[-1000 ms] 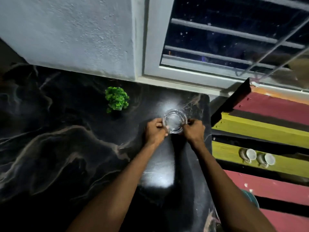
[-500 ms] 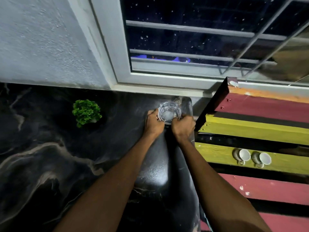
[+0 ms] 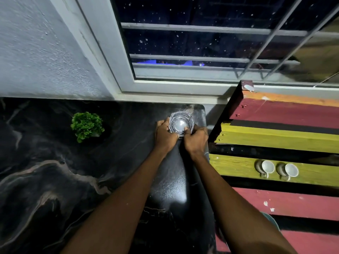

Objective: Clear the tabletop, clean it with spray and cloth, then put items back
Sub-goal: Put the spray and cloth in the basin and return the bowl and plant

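My left hand (image 3: 165, 133) curls round the near-left side of the glass ashtray (image 3: 180, 124), and my right hand (image 3: 196, 141) grips its near-right side, thumb hooked over the rim, so the dish sits pinched between both palms. It rests at the far right corner of the black marble tabletop (image 3: 55, 180), at about one o'clock from where I stand. I judge this to be the setting-back stage, and to do it well I should seat the base flat, ease the pressure off both sides together, and lift my fingers straight up so the glass does not skate on the polished stone. The edges are tight here: the table's right edge runs just beside my right wrist at three o'clock, and the far edge under the window frame (image 3: 165, 87) lies just beyond the dish at twelve. Past the right edge stands a striped red and yellow bench (image 3: 275, 136), with two small cups (image 3: 277, 169) on a yellow slat at four o'clock. Open room lies to nine o'clock, where only the small green plant (image 3: 86, 125) stands, well apart from the ashtray, so I should draw my arms back toward six.
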